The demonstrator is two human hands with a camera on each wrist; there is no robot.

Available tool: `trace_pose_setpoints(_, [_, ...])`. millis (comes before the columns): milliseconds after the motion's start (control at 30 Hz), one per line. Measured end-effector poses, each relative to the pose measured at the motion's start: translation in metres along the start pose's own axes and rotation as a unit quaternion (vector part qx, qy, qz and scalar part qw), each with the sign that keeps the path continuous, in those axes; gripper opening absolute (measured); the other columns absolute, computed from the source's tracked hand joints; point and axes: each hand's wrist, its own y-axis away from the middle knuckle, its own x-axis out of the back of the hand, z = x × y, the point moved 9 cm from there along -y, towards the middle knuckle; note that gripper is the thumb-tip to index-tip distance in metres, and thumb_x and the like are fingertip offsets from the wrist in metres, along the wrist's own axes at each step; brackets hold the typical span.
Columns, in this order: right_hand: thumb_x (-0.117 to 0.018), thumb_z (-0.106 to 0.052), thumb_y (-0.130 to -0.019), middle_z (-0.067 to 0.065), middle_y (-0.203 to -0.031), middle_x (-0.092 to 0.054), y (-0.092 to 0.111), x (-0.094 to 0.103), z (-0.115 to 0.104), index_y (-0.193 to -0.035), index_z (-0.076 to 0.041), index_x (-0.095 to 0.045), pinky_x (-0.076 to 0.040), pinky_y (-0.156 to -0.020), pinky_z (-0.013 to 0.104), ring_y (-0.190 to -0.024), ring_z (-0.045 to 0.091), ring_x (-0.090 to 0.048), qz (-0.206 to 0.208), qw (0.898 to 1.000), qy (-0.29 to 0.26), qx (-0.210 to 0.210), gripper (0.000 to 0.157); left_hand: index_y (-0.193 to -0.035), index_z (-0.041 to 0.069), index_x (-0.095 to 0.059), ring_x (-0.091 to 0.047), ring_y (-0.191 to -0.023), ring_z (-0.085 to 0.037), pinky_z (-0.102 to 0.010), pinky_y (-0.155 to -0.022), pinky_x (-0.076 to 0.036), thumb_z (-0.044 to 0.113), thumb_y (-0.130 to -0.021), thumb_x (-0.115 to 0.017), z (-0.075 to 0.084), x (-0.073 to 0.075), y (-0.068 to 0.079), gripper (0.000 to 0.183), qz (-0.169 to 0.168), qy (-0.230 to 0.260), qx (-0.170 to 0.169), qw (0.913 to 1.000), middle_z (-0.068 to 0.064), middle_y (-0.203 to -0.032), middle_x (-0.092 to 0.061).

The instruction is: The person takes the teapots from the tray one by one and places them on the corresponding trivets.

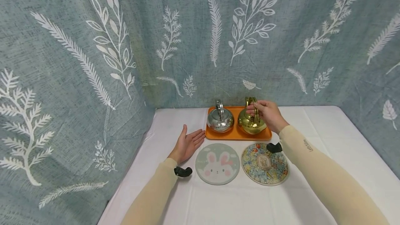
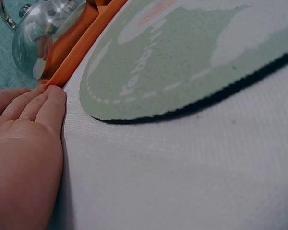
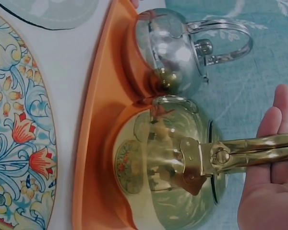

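Note:
In the head view, my left hand (image 1: 188, 145) lies palm up with its fingers straight. Its fingertips touch the left edge of the orange tray (image 1: 225, 136). On the tray stand two round teapots with looped handles: a silver teapot (image 1: 220, 121) on the left and a gold teapot (image 1: 252, 126) on the right. My right hand (image 1: 269, 114) holds the gold teapot's raised handle (image 3: 259, 152), with the fingers passing through the loop. The right wrist view shows the fingers behind that handle; the thumb is hidden there. The gold teapot appears to rest on the tray.
A round green rabbit mat (image 1: 217, 164) lies in front of the tray's left half. Beside it, a round floral mat (image 1: 265, 166) lies to the right. White cloth (image 1: 234, 204) covers the table. A blue-green leaf-patterned curtain (image 1: 193, 44) hangs close behind the tray.

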Motion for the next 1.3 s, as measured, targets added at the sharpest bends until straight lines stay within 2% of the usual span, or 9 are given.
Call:
trace_pose_setpoints(200, [-0.045,-0.021,-0.12,0.025,-0.142,-0.065,0.006,0.001,-0.004,-0.146,0.012,-0.052,-0.048,-0.117,0.051,-0.108,0.015,-0.074,0.002,1.0,0.0,0.0,0.043,-0.17,-0.007,-0.009,-0.013,-0.165,-0.034,-0.041,-0.134,-0.017,0.079,-0.107,-0.024,-0.001,0.001,-0.001,0.108,-0.001,-0.001,0.002,1.0,-0.024,-0.178,-0.011])
trace_pose_setpoints(433, [-0.046,-0.02,-0.119,0.029,-0.142,-0.063,0.009,-0.002,-0.011,-0.146,0.015,-0.05,-0.055,-0.11,0.044,-0.108,0.015,-0.075,-0.002,1.0,-0.004,0.012,0.044,-0.17,-0.009,-0.009,-0.014,-0.165,-0.035,-0.042,-0.134,-0.017,0.08,-0.107,-0.025,-0.001,0.004,0.001,0.11,0.005,-0.003,0.0,1.0,-0.025,-0.178,-0.012])
trace_pose_setpoints(667, [-0.044,-0.017,-0.12,0.03,-0.14,-0.064,0.018,-0.002,-0.019,-0.14,0.014,-0.053,-0.055,-0.111,0.047,-0.106,0.016,-0.075,0.001,1.0,-0.004,0.022,0.039,-0.17,-0.009,-0.009,-0.013,-0.165,-0.035,-0.042,-0.134,-0.017,0.078,-0.108,-0.025,-0.002,0.002,0.003,0.108,0.001,0.007,0.002,1.0,-0.026,-0.178,-0.011])
trace_pose_setpoints(933, [-0.045,-0.016,-0.119,0.028,-0.135,-0.068,0.023,-0.002,-0.024,-0.145,0.018,-0.048,-0.06,-0.103,0.039,-0.104,0.016,-0.076,0.004,0.999,-0.013,0.03,0.043,-0.17,-0.008,-0.011,-0.016,-0.165,-0.033,-0.041,-0.133,-0.018,0.08,-0.106,-0.027,0.001,0.002,0.003,0.11,0.013,-0.001,0.0,0.9999,-0.024,-0.178,-0.015])
trace_pose_setpoints(1133, [-0.045,-0.016,-0.119,0.015,-0.12,-0.076,0.028,0.0,-0.023,-0.146,0.019,-0.048,-0.061,-0.095,0.034,-0.101,0.014,-0.076,0.009,0.999,-0.015,0.032,0.044,-0.17,-0.008,-0.009,-0.015,-0.165,-0.035,-0.042,-0.134,-0.017,0.08,-0.106,-0.025,-0.001,0.001,0.001,0.11,0.004,0.001,0.005,1.0,-0.024,-0.178,-0.013])
trace_pose_setpoints(1300, [-0.046,-0.018,-0.119,0.019,-0.126,-0.074,0.032,-0.002,-0.027,-0.147,0.019,-0.048,-0.061,-0.096,0.033,-0.102,0.014,-0.075,0.003,0.999,-0.006,0.038,0.046,-0.17,-0.008,-0.01,-0.015,-0.165,-0.035,-0.042,-0.134,-0.017,0.08,-0.107,-0.024,0.0,0.003,0.0,0.11,0.006,0.003,0.003,1.0,-0.024,-0.178,-0.013])
